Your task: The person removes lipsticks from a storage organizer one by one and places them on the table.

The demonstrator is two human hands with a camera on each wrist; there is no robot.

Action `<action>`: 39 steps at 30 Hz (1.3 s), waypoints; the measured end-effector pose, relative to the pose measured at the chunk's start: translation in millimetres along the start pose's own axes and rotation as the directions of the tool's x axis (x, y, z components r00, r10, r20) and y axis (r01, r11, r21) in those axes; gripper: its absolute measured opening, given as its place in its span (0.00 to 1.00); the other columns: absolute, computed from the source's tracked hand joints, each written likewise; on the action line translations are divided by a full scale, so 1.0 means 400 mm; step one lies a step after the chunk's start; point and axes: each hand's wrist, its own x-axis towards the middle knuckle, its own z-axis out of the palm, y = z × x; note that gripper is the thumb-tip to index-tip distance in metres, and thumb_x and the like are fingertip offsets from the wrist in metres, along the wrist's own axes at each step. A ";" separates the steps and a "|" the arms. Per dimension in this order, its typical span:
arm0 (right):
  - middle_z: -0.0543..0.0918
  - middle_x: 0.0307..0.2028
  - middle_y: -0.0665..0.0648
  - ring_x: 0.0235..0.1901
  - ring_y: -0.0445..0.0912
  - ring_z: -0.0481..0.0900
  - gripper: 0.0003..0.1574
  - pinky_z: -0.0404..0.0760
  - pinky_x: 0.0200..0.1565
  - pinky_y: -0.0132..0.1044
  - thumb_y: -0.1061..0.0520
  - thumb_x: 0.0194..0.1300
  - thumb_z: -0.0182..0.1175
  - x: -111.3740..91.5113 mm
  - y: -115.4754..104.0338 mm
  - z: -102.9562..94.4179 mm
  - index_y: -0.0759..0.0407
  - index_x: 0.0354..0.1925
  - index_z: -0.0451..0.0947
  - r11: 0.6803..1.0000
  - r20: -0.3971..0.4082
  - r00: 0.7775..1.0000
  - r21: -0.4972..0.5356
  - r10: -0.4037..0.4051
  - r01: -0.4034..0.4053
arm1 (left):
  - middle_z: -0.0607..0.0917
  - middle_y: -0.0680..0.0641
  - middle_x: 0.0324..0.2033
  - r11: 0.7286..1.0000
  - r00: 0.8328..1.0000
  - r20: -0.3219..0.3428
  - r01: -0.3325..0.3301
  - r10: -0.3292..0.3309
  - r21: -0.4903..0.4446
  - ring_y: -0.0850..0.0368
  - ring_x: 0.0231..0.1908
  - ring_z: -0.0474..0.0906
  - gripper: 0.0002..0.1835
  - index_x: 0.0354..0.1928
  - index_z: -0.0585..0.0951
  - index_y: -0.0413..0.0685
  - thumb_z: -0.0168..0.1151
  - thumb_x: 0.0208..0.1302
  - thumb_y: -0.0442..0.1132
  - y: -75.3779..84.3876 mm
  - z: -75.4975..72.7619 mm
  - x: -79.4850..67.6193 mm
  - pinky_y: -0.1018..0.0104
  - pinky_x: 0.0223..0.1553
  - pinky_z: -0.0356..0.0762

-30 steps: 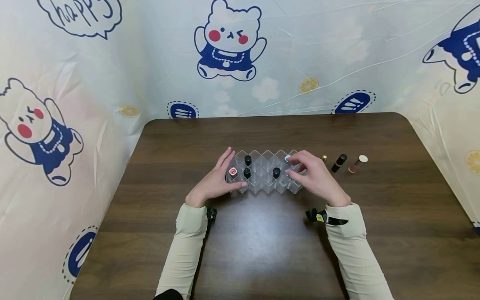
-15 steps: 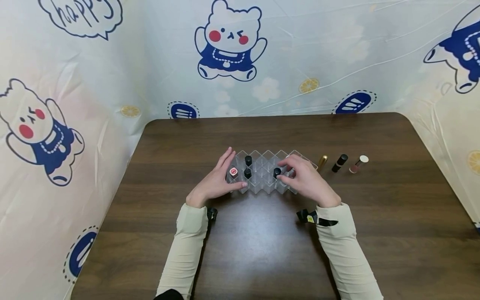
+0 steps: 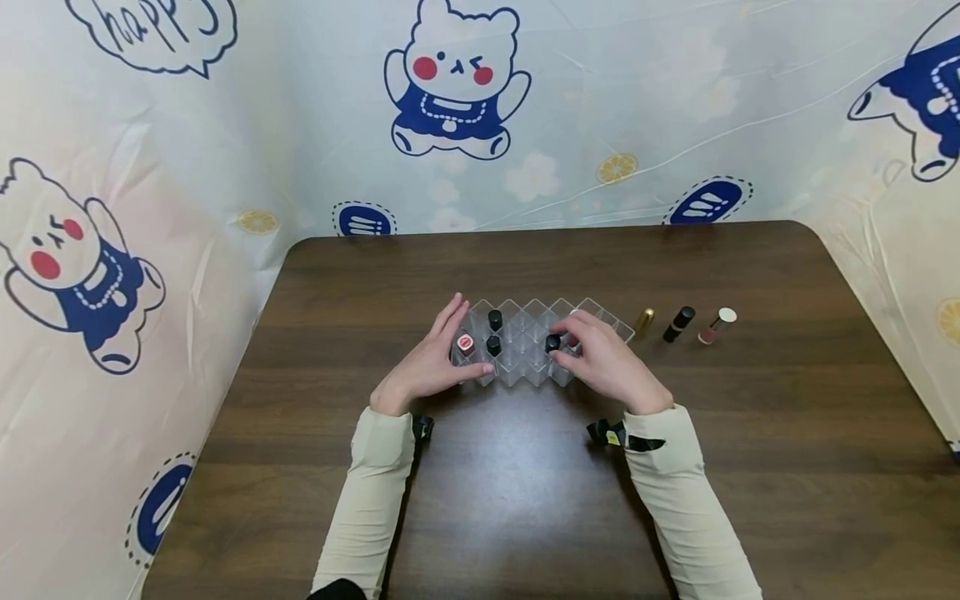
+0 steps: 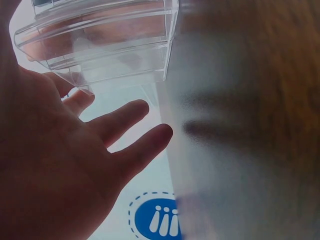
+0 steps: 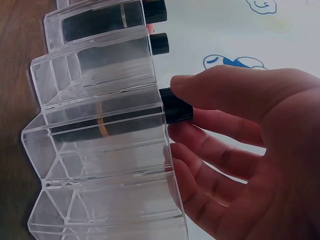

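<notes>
A clear diamond-cell lipstick organizer stands on the dark wooden table. My left hand lies at its left end, fingers straight along the side and thumb stretched along the front. At the right half, my right hand pinches the black cap of a gold-banded lipstick tube between thumb and fingers. That tube sits inside a cell, as the right wrist view shows. Two black-capped tubes and a red-and-white-topped lipstick occupy cells on the left. A pale-topped tube is mostly hidden behind my right fingers.
Right of the organizer stand a gold tube, a black tube and a white-capped pinkish tube. A cartoon-printed curtain hangs round the table's back and sides.
My right hand has moved left from the pale-topped tube at the organizer's back right to the black-capped lipstick tube and now pinches it. The left hand stays in place.
</notes>
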 end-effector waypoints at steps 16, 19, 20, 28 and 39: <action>0.76 0.41 0.54 0.37 0.48 0.75 0.17 0.75 0.38 0.39 0.56 0.57 0.60 0.005 -0.001 0.008 0.59 0.45 0.75 0.999 -0.011 1.000 -0.032 0.018 -0.018 | 0.32 0.66 0.68 1.000 1.000 -0.002 0.002 -0.002 -0.002 0.55 0.66 0.51 0.54 0.66 0.35 0.77 0.56 0.42 0.73 0.002 -0.001 -0.001 0.50 0.57 0.64; 0.76 0.41 0.54 0.36 0.48 0.75 0.17 0.75 0.37 0.39 0.56 0.57 0.60 0.006 -0.001 0.011 0.59 0.45 0.75 0.999 -0.021 1.000 -0.042 0.009 -0.010 | 0.30 0.70 0.66 1.000 1.000 0.001 0.007 -0.007 -0.002 0.56 0.66 0.51 0.54 0.66 0.35 0.77 0.56 0.42 0.73 0.003 -0.002 -0.002 0.51 0.57 0.64; 0.76 0.41 0.54 0.36 0.48 0.75 0.17 0.75 0.37 0.39 0.57 0.57 0.60 0.007 -0.001 0.011 0.59 0.45 0.76 0.999 -0.024 1.000 -0.044 0.006 -0.007 | 0.30 0.71 0.66 1.000 1.000 0.000 0.009 -0.009 -0.003 0.56 0.66 0.51 0.54 0.66 0.35 0.77 0.56 0.42 0.73 0.004 -0.002 -0.002 0.51 0.57 0.64; 0.76 0.40 0.54 0.36 0.49 0.75 0.16 0.74 0.37 0.38 0.57 0.57 0.60 0.008 -0.002 0.013 0.60 0.44 0.76 0.999 -0.037 0.999 -0.044 0.000 -0.002 | 0.32 0.65 0.68 1.000 1.000 -0.002 0.003 -0.003 -0.003 0.55 0.66 0.51 0.54 0.66 0.35 0.77 0.56 0.42 0.73 0.005 -0.004 -0.001 0.50 0.57 0.64; 0.76 0.41 0.54 0.36 0.49 0.76 0.15 0.75 0.38 0.39 0.57 0.57 0.59 0.007 -0.004 0.011 0.59 0.45 0.76 1.000 -0.028 1.000 -0.028 0.008 -0.008 | 0.33 0.64 0.68 1.000 1.000 -0.005 0.000 0.000 -0.001 0.54 0.66 0.53 0.55 0.66 0.35 0.77 0.56 0.41 0.73 0.003 -0.002 0.000 0.51 0.57 0.65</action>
